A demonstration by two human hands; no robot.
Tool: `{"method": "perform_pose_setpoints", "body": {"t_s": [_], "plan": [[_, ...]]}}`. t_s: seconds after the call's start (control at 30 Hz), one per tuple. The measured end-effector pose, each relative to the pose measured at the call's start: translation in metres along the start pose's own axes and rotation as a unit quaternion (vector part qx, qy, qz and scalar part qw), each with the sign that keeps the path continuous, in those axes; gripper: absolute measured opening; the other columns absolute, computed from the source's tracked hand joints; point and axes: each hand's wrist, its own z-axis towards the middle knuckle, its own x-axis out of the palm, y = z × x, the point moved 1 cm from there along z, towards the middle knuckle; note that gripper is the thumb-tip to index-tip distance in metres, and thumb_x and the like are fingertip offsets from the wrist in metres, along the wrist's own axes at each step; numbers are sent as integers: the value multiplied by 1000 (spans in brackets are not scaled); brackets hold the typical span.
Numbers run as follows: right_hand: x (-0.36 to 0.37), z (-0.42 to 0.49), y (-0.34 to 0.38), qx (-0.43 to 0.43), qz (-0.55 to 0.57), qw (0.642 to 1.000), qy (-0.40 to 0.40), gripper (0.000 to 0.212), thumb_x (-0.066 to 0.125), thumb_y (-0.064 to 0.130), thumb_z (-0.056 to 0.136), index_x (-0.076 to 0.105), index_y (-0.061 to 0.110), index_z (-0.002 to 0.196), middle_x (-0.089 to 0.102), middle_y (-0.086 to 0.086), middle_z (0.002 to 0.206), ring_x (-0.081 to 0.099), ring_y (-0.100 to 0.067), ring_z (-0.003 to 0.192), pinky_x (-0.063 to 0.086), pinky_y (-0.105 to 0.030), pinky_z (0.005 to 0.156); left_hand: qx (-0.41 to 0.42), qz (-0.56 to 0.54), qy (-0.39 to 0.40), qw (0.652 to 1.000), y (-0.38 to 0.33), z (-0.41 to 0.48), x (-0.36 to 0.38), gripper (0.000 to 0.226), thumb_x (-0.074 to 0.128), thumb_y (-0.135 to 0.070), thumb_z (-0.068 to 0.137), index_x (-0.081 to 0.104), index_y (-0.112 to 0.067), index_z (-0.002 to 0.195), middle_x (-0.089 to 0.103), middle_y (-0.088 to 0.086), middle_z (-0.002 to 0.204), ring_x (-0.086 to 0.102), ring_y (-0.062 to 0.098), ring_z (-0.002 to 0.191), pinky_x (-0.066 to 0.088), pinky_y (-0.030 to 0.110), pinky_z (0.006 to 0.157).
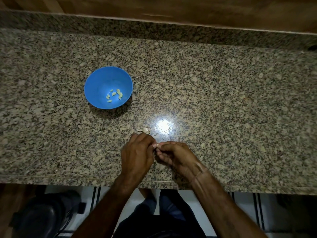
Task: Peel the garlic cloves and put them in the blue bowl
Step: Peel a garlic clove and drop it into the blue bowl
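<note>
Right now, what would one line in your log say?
step: peeling | left hand, right hand: pinch clove together | bowl: peeled cloves inside | counter: garlic piece by hands

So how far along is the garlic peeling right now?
Done: several peeled cloves lie in the blue bowl. In hand: the left hand and right hand pinch a small pale piece between them, probably a clove being peeled. Left: one apparently unpeeled garlic piece lies on the counter just beyond the hands.

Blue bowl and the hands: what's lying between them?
Head view: one garlic piece on the counter, just past the left hand; otherwise bare up to the blue bowl.
</note>
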Motion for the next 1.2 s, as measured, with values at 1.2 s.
{"method": "perform_pose_setpoints", "body": {"t_s": [1.2], "plan": [[8, -12, -20, -406, -228, 883, -58, 18, 66, -3, 96, 77, 11, 99, 77, -2, 97, 74, -21, 97, 62, -41, 88, -336, -332, 42, 880, -2, -1, 21, 21, 66, -24, 97, 73, -19, 78, 68, -4, 67, 59, 18, 61, 45, 31, 58]]}}
